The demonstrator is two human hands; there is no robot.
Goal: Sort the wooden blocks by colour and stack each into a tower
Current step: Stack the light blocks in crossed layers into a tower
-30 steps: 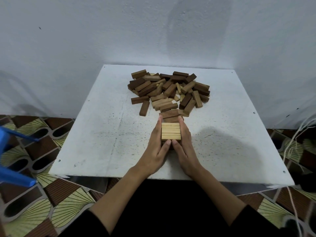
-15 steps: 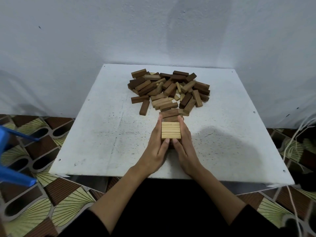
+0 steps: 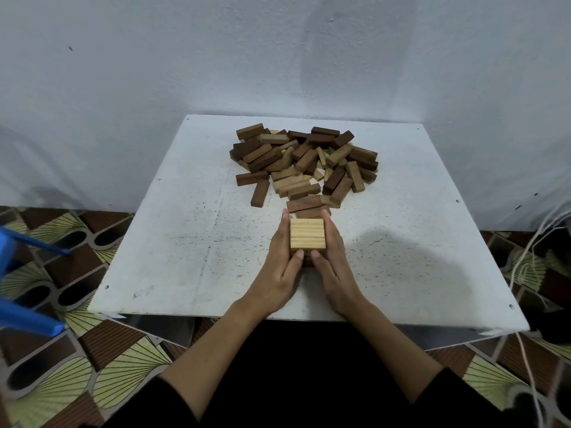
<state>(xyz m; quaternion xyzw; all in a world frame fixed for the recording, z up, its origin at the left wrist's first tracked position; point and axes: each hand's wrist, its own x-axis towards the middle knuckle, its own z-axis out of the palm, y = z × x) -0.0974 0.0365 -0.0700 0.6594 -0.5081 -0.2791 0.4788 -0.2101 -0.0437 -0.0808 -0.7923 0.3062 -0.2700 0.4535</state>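
Observation:
A low stack of light wooden blocks [image 3: 307, 237] stands near the front middle of the white table [image 3: 185, 242]. Its top layer shows pale blocks side by side. My left hand [image 3: 279, 267] presses flat against the stack's left side, thumb at its front. My right hand [image 3: 335, 264] presses flat against the right side, thumb also at the front. Fingers of both hands are straight. Behind the stack lies a loose pile of dark, mid-brown and light blocks [image 3: 306, 163]. The stack's lower layers are hidden by my hands.
A wall rises right behind the table. A blue plastic stool [image 3: 21, 273] stands on the patterned floor at the left. White cords [image 3: 531, 261] hang at the right edge. Bare tabletop lies left and right of my hands.
Both hands stay against the stack's sides. My thumbs have shifted slightly along its front face.

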